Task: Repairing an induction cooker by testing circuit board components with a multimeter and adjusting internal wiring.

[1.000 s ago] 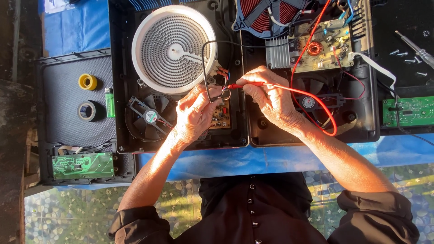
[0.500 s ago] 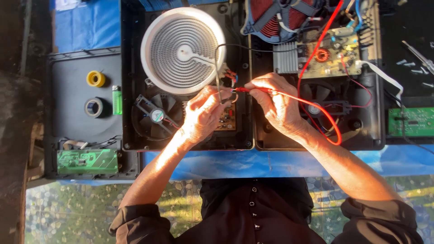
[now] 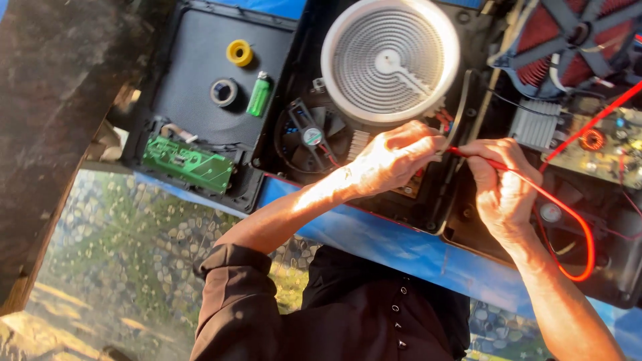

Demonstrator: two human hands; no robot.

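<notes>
Heating coil disc [image 3: 390, 59]: behind both hands, beside the fan [image 3: 311, 137].
Lighter [image 3: 258, 95]: left, between two tape rolls [image 3: 239, 52] and the disc.
Circuit board [image 3: 188, 164]: nearest the person.

Low, warm sunlight rakes across a blue-topped desk [image 3: 374, 234]. Below it lies a pebble-patterned floor covering [image 3: 134, 267] in green and grey, and a dark, rough wooden plank [image 3: 47, 120] runs alongside at left.

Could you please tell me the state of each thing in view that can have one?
Left hand: closed, pinching something hidden.
Right hand: gripping the red probe.
Appliance casing: opened, innards exposed.
Round heating coil: lifted out, tilted.
Cooling fan: exposed.
Green lighter: lying flat.
</notes>
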